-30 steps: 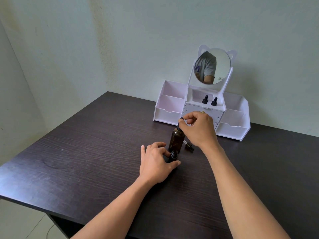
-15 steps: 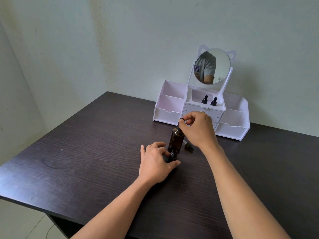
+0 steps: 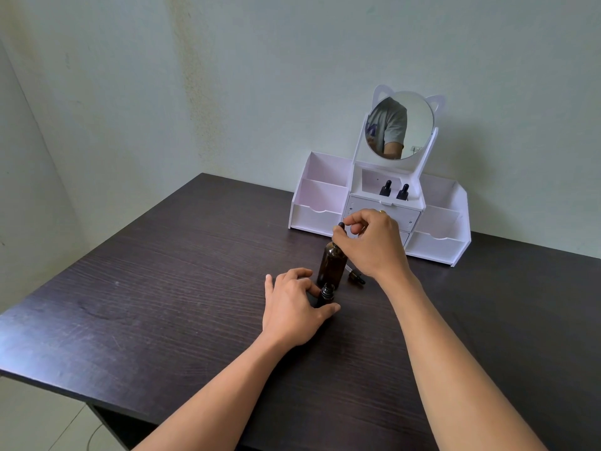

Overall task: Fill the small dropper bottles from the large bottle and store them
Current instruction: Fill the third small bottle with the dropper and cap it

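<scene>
Left hand (image 3: 294, 302) pinched small dropper bottle (image 3: 326, 296) at frame centre; right hand (image 3: 370, 244) pinched dropper cap (image 3: 340, 226) atop large amber bottle (image 3: 331, 266).

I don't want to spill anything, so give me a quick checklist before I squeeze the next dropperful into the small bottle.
1. Small dropper bottle steadied upright on the table by the left hand: ok.
2. Its mouth uncapped: ok, bare threads show.
3. Its own dropper cap within reach: ok, lying beside the large amber bottle.
4. Right hand gripping the large bottle's dropper bulb: ok.
5. Liquid drawn into the pipette: cannot tell, hidden.
6. Room in the organizer: ok, two filled bottles stored, other compartments free.
</scene>
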